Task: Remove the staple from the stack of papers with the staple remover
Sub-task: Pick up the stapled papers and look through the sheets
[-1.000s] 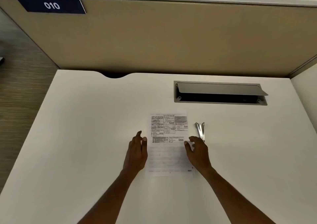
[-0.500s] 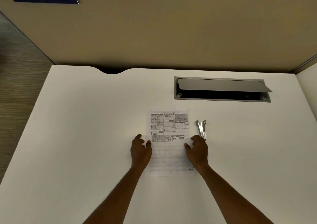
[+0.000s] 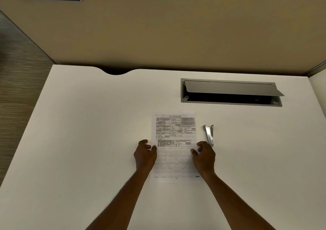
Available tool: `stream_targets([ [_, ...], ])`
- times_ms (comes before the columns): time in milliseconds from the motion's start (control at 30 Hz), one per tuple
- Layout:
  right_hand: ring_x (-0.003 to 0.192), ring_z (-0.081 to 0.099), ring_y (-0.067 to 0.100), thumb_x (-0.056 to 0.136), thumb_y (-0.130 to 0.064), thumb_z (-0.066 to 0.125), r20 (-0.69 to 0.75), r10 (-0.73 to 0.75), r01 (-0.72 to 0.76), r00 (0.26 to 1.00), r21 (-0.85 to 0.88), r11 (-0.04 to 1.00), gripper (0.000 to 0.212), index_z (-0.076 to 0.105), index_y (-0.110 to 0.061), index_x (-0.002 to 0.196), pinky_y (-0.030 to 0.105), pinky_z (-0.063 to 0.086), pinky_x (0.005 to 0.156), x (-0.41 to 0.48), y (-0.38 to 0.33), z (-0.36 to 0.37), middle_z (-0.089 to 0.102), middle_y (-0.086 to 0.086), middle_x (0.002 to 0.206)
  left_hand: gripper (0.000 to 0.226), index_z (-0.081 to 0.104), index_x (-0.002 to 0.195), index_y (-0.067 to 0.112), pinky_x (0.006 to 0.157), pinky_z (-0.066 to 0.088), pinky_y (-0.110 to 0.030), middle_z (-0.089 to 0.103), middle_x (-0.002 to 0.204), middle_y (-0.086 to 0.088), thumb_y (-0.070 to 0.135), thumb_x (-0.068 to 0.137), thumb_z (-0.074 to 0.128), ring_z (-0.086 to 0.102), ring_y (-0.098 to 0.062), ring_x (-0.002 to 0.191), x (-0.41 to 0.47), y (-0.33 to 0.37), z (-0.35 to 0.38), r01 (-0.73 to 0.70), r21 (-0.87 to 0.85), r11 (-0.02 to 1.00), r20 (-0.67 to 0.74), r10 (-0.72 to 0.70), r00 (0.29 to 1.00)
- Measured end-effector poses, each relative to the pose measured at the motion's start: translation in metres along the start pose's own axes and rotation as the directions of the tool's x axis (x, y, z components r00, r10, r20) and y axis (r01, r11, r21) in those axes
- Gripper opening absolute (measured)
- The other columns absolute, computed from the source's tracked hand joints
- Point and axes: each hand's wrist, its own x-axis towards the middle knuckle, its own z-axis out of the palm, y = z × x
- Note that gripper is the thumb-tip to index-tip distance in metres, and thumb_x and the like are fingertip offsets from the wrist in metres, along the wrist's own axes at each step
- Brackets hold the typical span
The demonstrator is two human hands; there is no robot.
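Desk (image 3: 88, 141), papers (image 3: 173, 159), staple remover (image 3: 209, 135), hatch (image 3: 229, 88)

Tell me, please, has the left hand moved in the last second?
Yes. The left hand has shifted right toward the stack of papers: its thumb now overlaps the stack's left edge, earlier just short of it.

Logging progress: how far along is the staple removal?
Done: nothing visible; the staple remover lies on the desk, right of the stack of papers. In hand: left hand and right hand sit at the stack's side edges, thumbs on it. Left: pick up remover, pull staple, which is too small to see.
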Motion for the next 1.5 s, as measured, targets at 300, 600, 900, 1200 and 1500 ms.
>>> stream_targets([
  [300,0.093,0.062,0.032,0.083,-0.003,0.078,-0.012,-0.009,0.009,1.0,0.003,1.0,0.032,0.064,0.0,0.111,0.034,0.05,0.083,-0.001,-0.002,0.0,0.065,0.016,0.1,0.04,0.062,0.129,0.012,0.093,0.055,-0.035,0.065,0.086,0.008,0.019,0.092,0.076,0.063,-0.018,0.087,0.005,0.0,-0.002,0.053,-0.047,0.998,0.033,-0.051,0.998],
  [600,0.098,0.062,0.033,0.085,-0.004,0.076,-0.005,-0.015,0.015,1.0,-0.008,1.0,0.032,0.063,0.0,0.114,0.038,0.053,0.087,-0.004,-0.003,0.0,0.065,0.017,0.104,0.038,0.068,0.127,0.013,0.101,0.055,-0.044,0.063,0.085,0.008,0.022,0.091,0.077,0.064,-0.022,0.094,0.003,0.004,-0.007,0.036,-0.049,0.998,0.065,-0.033,0.997],
  [900,0.105,0.06,0.033,0.088,-0.005,0.073,0.021,-0.016,0.017,1.0,-0.039,0.999,0.033,0.061,-0.002,0.118,0.038,0.052,0.091,-0.006,-0.003,0.0,0.063,0.017,0.111,0.043,0.055,0.126,0.022,0.101,0.054,-0.039,0.064,0.113,0.001,0.019,0.09,0.079,0.063,-0.021,0.104,-0.006,0.012,-0.008,0.118,-0.221,0.968,0.133,-0.09,0.987],
  [1200,0.112,0.057,0.032,0.09,-0.014,0.071,0.049,-0.061,0.063,0.997,-0.048,0.997,0.032,0.061,-0.004,0.119,0.041,0.051,0.097,-0.003,0.0,-0.006,0.061,0.014,0.116,0.04,0.063,0.132,0.023,0.101,0.056,-0.052,0.073,0.127,-0.003,0.011,0.095,0.07,0.071,-0.026,0.11,-0.008,0.02,-0.012,0.09,-0.235,0.968,0.234,-0.034,0.972],
  [1500,0.099,0.064,0.022,0.091,-0.033,0.073,0.098,0.113,-0.132,0.989,0.23,0.964,0.039,0.061,-0.013,0.121,0.029,0.047,0.089,0.006,-0.007,-0.029,0.066,0.006,0.117,0.039,0.067,0.128,0.022,0.096,0.058,-0.057,0.076,0.12,-0.006,0.001,0.096,0.068,0.071,-0.032,0.113,-0.015,0.029,-0.026,0.244,-0.433,0.868,0.377,-0.071,0.923],
])
